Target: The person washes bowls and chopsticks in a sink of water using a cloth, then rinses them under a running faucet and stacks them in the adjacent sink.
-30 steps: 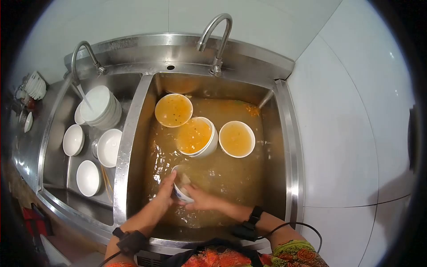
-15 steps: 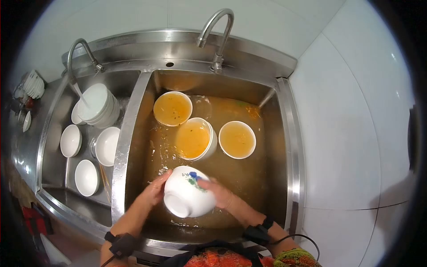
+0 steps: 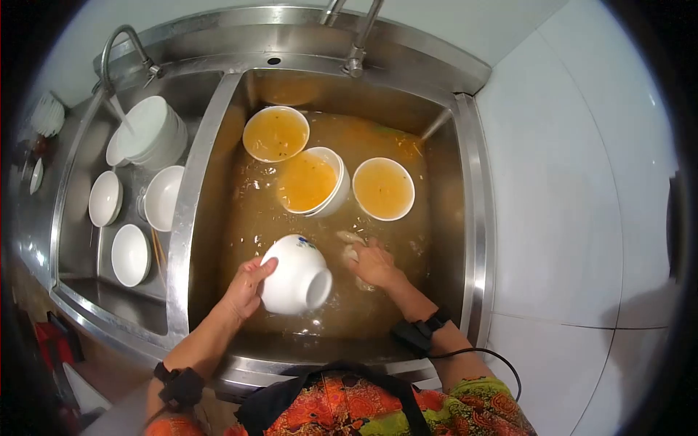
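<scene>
A white bowl [image 3: 291, 276] with a blue and green flower pattern is tilted over the murky water, its foot facing right. My left hand [image 3: 249, 287] grips its left edge, thumb on the outside. To the right, my right hand [image 3: 372, 263] is at the water surface, its fingers wrapped round a pale, wet cloth [image 3: 353, 251]. Beyond my hands, white bowls with orange liquid stand in the water: one at the back left [image 3: 276, 134], a stacked one in the middle [image 3: 311, 182], and one on the right [image 3: 383, 189].
The left basin [image 3: 109, 309] holds a stack of white bowls [image 3: 151, 131] under a running faucet [image 3: 125, 33], several loose bowls and chopsticks [image 3: 158, 251]. A steel divider [image 3: 198, 196] separates the basins. A second faucet [image 3: 355, 62] stands at the back; a tiled wall [image 3: 552, 218] is right.
My right hand has left the bowl and moved right to the water, where a pale cloth now shows. My left hand still holds the bowl, now turned. The view has tipped downward.
</scene>
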`<action>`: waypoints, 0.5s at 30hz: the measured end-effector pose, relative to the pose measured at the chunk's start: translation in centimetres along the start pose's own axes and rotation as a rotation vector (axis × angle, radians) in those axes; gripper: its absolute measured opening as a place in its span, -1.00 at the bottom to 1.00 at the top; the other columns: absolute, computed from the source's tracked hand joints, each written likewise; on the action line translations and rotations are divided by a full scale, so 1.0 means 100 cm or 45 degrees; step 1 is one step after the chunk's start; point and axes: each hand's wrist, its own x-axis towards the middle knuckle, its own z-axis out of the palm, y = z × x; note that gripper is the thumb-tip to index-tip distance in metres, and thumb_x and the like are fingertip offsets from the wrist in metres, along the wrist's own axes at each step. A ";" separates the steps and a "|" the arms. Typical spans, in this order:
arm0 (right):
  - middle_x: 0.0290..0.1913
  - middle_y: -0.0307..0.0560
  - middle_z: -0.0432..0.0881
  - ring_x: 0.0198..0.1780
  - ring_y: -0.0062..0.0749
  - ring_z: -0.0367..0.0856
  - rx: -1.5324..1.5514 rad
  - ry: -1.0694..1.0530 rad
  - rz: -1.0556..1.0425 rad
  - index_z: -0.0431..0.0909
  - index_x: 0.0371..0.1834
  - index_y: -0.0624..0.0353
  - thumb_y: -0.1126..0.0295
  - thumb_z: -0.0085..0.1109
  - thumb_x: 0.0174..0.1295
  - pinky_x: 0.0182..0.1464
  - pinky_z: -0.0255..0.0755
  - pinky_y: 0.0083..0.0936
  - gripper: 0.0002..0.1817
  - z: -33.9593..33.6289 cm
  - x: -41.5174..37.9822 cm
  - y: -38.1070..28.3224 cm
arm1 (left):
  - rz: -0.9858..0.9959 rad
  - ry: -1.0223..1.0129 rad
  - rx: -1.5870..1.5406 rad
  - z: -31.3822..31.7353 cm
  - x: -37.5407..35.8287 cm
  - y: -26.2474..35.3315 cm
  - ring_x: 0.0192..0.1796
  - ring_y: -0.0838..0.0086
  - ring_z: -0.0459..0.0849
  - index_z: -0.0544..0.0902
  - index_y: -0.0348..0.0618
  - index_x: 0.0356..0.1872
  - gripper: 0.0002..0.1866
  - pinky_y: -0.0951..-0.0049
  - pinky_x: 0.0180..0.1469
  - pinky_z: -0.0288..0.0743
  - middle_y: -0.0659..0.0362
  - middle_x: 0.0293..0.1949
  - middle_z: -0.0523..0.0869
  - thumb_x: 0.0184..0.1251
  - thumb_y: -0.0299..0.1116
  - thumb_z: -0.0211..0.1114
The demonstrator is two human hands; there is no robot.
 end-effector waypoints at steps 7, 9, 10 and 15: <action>-0.23 0.02 0.52 -0.12 -0.23 0.52 1.897 -0.374 0.187 0.45 -0.05 0.20 0.41 0.08 0.01 -0.02 0.39 -0.43 -0.63 0.018 0.016 0.020 | 0.054 0.175 -0.146 -0.002 0.020 -0.015 -0.22 0.43 0.64 0.55 -0.22 -0.11 -0.75 0.33 -0.10 0.53 0.14 -0.23 0.66 0.27 -0.31 0.21; -0.23 -0.05 0.51 -0.12 -0.30 0.50 1.842 -0.322 -0.009 0.45 -0.08 0.18 0.41 0.08 0.04 -0.03 0.38 -0.45 -0.67 -0.016 0.000 -0.008 | 0.087 0.138 -0.153 -0.005 0.028 -0.022 -0.21 0.44 0.63 0.54 -0.22 -0.10 -0.76 0.34 -0.09 0.53 0.14 -0.21 0.66 0.27 -0.35 0.20; -0.23 -0.11 0.51 -0.12 -0.37 0.49 1.790 -0.262 -0.201 0.45 -0.11 0.17 0.41 0.07 0.07 -0.03 0.37 -0.47 -0.72 -0.033 -0.009 -0.029 | 0.116 0.097 -0.148 -0.005 0.030 -0.024 -0.19 0.44 0.63 0.53 -0.22 -0.08 -0.76 0.35 -0.07 0.52 0.14 -0.19 0.65 0.27 -0.38 0.19; -0.13 -0.05 0.54 -0.04 -0.17 0.49 0.415 0.808 -0.748 0.47 -0.04 0.10 0.23 0.08 0.15 0.04 0.31 -0.36 -0.67 -0.026 -0.016 -0.128 | 0.151 0.115 -0.179 -0.004 0.031 -0.027 -0.11 0.45 0.61 0.50 -0.21 -0.02 -0.74 0.37 -0.01 0.50 0.16 -0.11 0.63 0.26 -0.49 0.13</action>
